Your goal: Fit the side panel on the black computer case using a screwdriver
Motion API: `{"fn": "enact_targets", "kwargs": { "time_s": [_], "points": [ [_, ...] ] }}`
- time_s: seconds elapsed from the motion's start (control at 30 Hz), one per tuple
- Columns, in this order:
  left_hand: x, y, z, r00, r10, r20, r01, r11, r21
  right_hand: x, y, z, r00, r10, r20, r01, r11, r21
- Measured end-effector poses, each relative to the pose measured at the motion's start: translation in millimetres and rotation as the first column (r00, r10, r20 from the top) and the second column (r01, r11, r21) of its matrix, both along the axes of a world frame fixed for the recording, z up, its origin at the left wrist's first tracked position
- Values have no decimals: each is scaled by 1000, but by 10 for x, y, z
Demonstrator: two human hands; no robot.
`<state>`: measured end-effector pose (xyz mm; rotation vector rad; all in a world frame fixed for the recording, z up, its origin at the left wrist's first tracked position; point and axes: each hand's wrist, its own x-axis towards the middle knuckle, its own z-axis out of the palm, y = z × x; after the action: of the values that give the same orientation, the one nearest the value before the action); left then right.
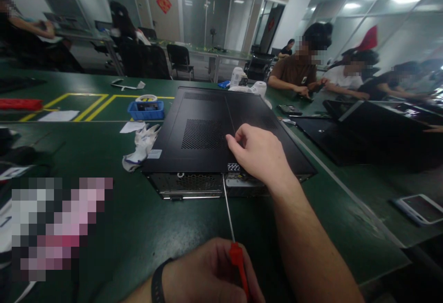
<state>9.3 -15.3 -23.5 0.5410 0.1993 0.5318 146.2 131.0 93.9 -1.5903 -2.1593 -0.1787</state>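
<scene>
Fingers of your right hand are bent and held close together. Their tips rest on the top panel of the black computer case, just beside the round-hole vent grille; they pinch nothing. Your left hand is low in the view, with its fingers closed around the red handle of a screwdriver.

The computer case lies flat on the green surface, directly ahead of you, with its long axis running away from you and its metal rear panel facing you. The screwdriver's thin shaft points up and away from your left hand, nearly along that same axis. Its tip meets the rear panel near the upper edge, just below your right wrist. I cannot tell whether the tip sits in a screw. Your right hand is the one on the case; your left hand stays off it, joined to it only through the tool.

A pair of white gloves lies just beside the left side of the case, a blue tray is further behind them, and a phone lies well apart on the right. Other persons sit at the far side.
</scene>
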Motion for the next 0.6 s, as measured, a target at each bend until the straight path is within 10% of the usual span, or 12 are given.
{"fn": "enact_targets", "kwargs": {
  "time_s": [0.6],
  "points": [
    [-62,12,78,999,-32,12,32,999,-24,-2,-5,4,1000,0,17,0,1000,7]
  ]
}}
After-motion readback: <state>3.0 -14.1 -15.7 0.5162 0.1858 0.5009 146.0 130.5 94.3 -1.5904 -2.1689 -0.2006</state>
